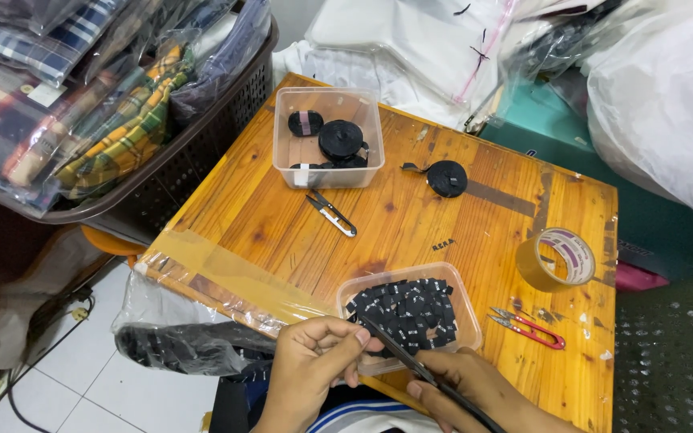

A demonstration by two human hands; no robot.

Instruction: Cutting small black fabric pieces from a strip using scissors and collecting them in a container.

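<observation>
Black ribbon strip [399, 353] pinched taut between left hand [314, 365] and right hand [463, 385] at table's [411, 224] near edge; clear tub [411, 317] there already heaped with cut pieces, uncut rolls wait in far-edge container [328, 136].

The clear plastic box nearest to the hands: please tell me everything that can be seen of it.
The clear plastic box is a shallow rectangular tub with rounded corners, open, no lid in view. It stands upright at the near edge of the wooden table, filled with small black labels piled loosely. The left hand covers its near rim; a long dark strip pinched by both hands crosses its near corner. The right hand is just below it.
</observation>
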